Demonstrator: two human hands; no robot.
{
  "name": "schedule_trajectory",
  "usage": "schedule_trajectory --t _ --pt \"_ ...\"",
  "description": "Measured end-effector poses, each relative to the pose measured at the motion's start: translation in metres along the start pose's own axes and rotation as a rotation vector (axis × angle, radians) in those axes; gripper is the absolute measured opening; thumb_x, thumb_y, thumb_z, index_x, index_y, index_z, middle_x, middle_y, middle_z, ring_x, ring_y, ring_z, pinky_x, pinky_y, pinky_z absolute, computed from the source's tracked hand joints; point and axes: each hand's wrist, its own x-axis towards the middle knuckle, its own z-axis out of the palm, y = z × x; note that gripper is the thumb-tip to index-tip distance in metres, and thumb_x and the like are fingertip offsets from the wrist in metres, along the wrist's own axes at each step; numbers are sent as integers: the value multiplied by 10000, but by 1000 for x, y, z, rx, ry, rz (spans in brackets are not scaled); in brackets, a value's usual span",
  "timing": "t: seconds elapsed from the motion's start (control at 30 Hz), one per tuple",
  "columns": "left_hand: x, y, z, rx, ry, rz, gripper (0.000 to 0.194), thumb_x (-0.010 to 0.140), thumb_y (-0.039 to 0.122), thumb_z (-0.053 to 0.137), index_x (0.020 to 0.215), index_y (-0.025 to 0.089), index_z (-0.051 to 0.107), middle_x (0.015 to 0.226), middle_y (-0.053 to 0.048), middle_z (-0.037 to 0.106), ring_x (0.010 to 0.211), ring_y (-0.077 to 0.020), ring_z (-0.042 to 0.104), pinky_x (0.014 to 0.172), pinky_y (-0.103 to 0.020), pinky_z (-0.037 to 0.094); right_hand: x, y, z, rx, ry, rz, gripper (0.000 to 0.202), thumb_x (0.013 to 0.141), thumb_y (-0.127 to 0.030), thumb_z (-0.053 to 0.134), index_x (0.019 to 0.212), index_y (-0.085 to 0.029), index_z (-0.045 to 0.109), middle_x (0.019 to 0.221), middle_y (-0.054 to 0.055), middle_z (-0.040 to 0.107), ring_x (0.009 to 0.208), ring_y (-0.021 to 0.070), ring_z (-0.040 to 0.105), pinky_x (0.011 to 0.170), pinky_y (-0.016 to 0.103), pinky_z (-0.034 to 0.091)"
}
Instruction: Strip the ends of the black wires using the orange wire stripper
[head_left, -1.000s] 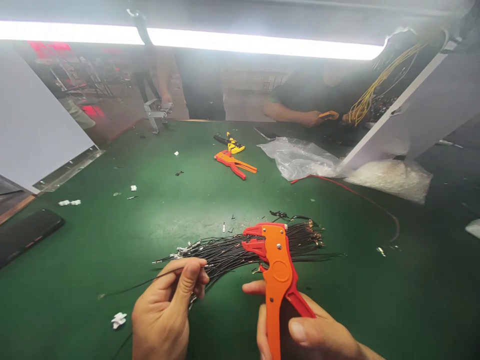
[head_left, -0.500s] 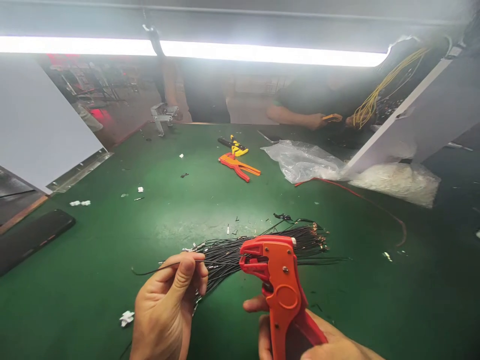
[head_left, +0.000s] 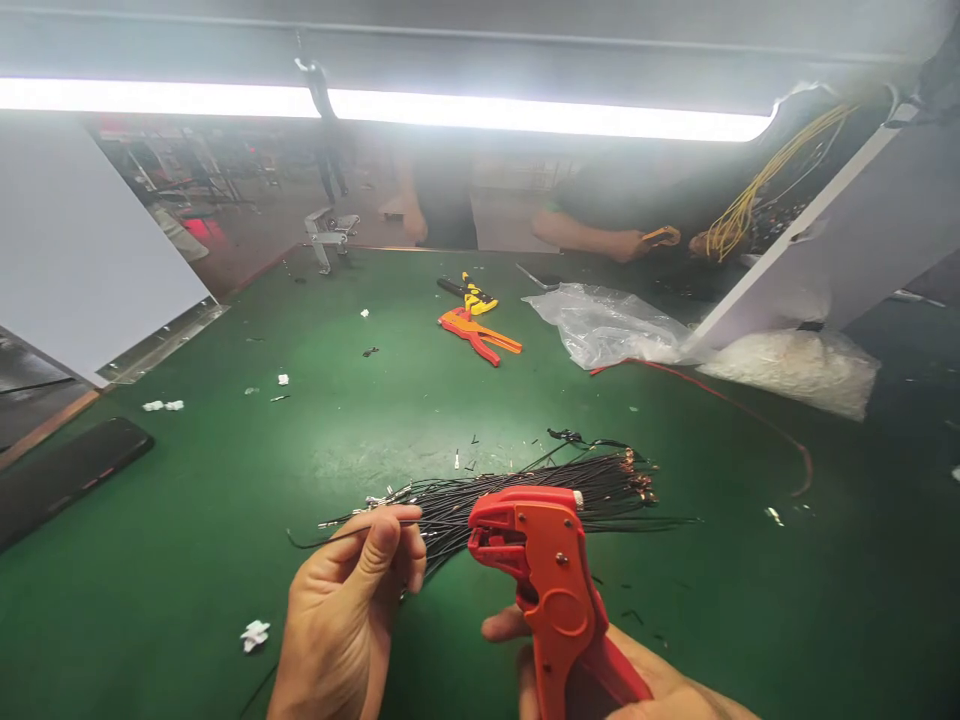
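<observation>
My left hand [head_left: 352, 600] pinches a thin black wire [head_left: 311, 542] between thumb and fingers; its loose end sticks out to the left. Just to the right, my right hand [head_left: 637, 670] is wrapped round the handles of a red and orange wire stripper [head_left: 559, 590], whose jaws point left toward the wire. Under and behind both lies a bundle of black wires [head_left: 592, 480], with bare copper ends at the right and metal terminals at the left. Whether the wire reaches into the jaws is hard to tell.
A second red and orange stripper [head_left: 480, 333] lies behind the bundle beside a yellow and black tool [head_left: 474, 295]. Plastic bags [head_left: 607, 325] lie at the back right, a black case [head_left: 75, 480] at the left. Across the table a person's hand [head_left: 626, 243] holds an orange tool.
My left hand and the wire have moved slightly right. The stripper has shifted a little left and down. A person standing across the table has moved to the right.
</observation>
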Motion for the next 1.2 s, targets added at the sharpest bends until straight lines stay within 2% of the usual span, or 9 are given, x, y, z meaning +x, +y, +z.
schedule_trajectory --t 0.1,0.23,0.3,0.5,0.67,0.9,1.0,1.1,1.2 --pt "1 -4 -6 -11 -62 -31 400 513 474 967 727 176 810 592 -19 684 532 -102 594 518 -185 509 -6 -5 -3 2 43 -3 767 362 -616 887 1032 -274 738 1382 92 583 1416 467 378 1199 605 255" --pt "2 -7 -9 -16 -118 -29 362 594 474 936 748 173 807 608 -9 676 538 -89 586 526 -175 495 -8 -11 -2 8 31 47 976 396 -660 880 1271 -289 653 1465 99 518 1359 461 456 1153 634 324" --pt "1 -5 -6 -20 -109 -34 379 580 482 940 750 170 809 602 -9 670 528 -87 580 517 -172 487 -12 -15 -2 5 20 82 1063 401 -666 883 1358 -304 597 1447 102 537 1359 467 452 1121 660 356" --pt "0 -3 3 -50 -57 -67 436 460 477 981 690 154 799 557 -6 637 486 -94 559 464 -181 460 -22 -24 -4 -27 28 164 1035 482 -671 879 1397 -295 578 1388 122 590 1381 482 410 1089 707 378" --pt "0 -8 -4 -58 -156 -126 376 573 452 950 765 164 804 618 0 651 539 -99 573 503 -195 474 -14 -13 -3 -43 11 178 1147 380 -612 935 1416 -310 545 1271 90 649 1415 477 380 1075 662 425" --pt "0 -8 -4 -30 -187 -81 312 648 439 916 752 170 795 618 11 634 551 -91 555 511 -186 471 -17 -1 -6 9 48 150 1115 369 -584 943 1378 -289 571 1379 119 578 1368 471 440 1087 652 427" --pt "0 -9 -5 -18 -199 -52 290 683 433 895 730 170 785 623 7 632 562 -94 554 516 -186 476 -17 7 -6 44 23 164 1196 310 -552 950 1406 -326 528 1332 101 608 1328 487 487 968 630 525" --pt "0 -11 -7 -2 -212 -31 285 693 428 888 708 166 776 639 0 635 574 -99 557 520 -189 480 -15 14 -3 97 7 188 1212 365 -564 930 1460 -344 460 1311 102 612 1324 486 492 820 570 599" --pt "0 -13 -8 20 -223 -4 274 697 415 886 693 167 768 634 4 625 573 -102 550 513 -192 476 -12 13 -2 121 -9 191 1199 395 -509 949 1471 -311 457 1291 104 618 1279 442 537 835 532 601"
